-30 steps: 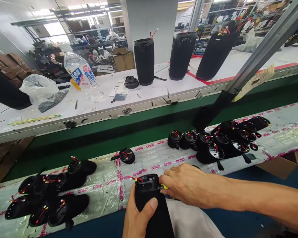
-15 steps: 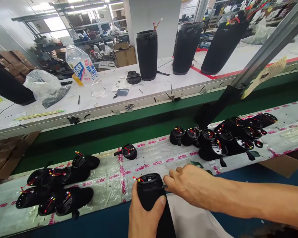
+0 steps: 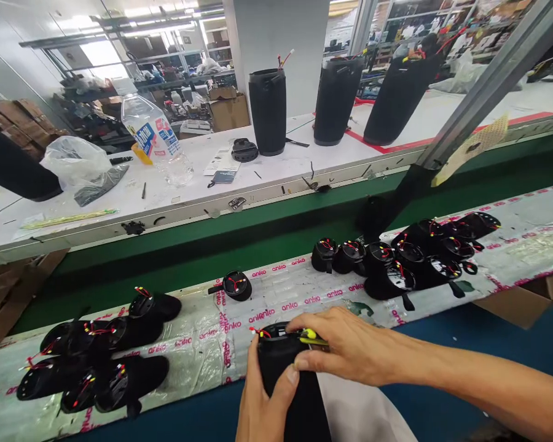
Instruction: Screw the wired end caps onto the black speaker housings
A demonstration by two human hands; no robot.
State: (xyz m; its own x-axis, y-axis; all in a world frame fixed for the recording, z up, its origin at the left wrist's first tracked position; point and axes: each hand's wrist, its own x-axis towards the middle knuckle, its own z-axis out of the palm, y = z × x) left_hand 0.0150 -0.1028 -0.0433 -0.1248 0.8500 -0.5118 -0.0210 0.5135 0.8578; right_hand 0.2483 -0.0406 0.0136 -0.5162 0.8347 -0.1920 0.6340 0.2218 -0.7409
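Observation:
My left hand point(image 3: 270, 402) is wrapped round a black fabric-covered speaker housing point(image 3: 299, 399), its open end facing up and away from me. Red wires with small connectors point(image 3: 260, 333) stick out over the left of its rim. Across the right side of that rim lies my right hand point(image 3: 336, 344), index finger at the opening and thumb on the front near my left thumb. A slim yellow-and-black tool point(image 3: 312, 337) sits between its fingers; its exact kind is unclear. The inside of the housing is mostly covered by the fingers.
On the wrapped bench, black housings with wires lie in groups at left point(image 3: 115, 344) and right point(image 3: 410, 258); a single housing point(image 3: 236, 286) stands between. The white shelf point(image 3: 188, 196) behind carries a plastic bottle point(image 3: 154, 138), upright speaker housings point(image 3: 267, 113) and a plastic bag point(image 3: 76, 159). A metal post point(image 3: 474, 92) slants at right.
My right hand has moved from beside the rim to over it, and the yellow part of the tool now shows. My left hand keeps its hold; the view has shifted slightly.

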